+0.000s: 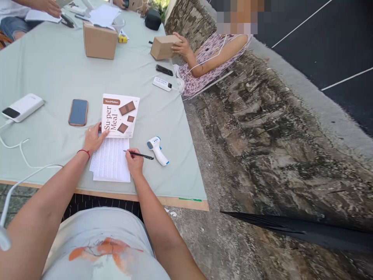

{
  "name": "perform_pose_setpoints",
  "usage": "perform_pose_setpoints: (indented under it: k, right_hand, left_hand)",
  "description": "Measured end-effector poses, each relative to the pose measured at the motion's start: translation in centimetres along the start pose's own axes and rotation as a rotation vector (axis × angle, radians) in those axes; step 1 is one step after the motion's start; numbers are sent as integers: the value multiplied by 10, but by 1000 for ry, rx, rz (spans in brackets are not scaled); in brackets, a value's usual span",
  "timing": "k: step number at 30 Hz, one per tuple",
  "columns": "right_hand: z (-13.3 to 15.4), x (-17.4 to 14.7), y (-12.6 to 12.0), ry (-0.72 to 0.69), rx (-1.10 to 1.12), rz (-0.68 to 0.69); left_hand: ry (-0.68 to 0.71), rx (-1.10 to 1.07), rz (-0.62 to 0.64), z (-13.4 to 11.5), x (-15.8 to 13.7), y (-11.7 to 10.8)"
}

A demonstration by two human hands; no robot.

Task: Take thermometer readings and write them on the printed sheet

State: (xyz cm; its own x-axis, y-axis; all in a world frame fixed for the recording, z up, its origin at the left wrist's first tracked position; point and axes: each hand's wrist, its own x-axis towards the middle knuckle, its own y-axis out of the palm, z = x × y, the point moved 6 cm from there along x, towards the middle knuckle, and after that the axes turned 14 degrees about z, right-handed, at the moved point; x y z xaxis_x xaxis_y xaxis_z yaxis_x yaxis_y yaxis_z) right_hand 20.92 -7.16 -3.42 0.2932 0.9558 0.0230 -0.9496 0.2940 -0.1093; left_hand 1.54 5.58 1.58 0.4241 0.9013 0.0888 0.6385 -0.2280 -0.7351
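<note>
Pinching the black pen [139, 154] in the right hand [134, 162], writing steadily, left hand [93, 138] spread flat at nine o'clock, pinning sheet [110, 159] and Su-per Meal box [120, 115] to counter [52, 70].

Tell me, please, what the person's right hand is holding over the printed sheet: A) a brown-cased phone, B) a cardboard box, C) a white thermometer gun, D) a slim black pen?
D: the right hand grips a slim black pen at the edge of the printed white paper sheet; the white thermometer gun lies apart on the cloth.

A phone [78, 112], a power bank [22, 107] and a thermometer [157, 149] lie on the table [52, 70] — cardboard boxes [100, 40] farther off.
</note>
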Motion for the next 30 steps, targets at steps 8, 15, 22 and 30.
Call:
perform_pose_setpoints:
  k: [8, 15, 22, 30]
  right_hand:
    - [1, 0, 0, 9, -21, 24]
    - [-1, 1, 1, 20, -53, 40]
    - [-2, 3, 3, 11, -56, 48]
    - [-2, 7, 5, 2, -67, 43]
  left_hand:
    - [11, 17, 2, -2, -2, 1]
    - [-6, 13, 0, 0, -2, 3]
    - [9, 13, -8, -1, -1, 1]
    - [21, -11, -3, 0, 2, -2]
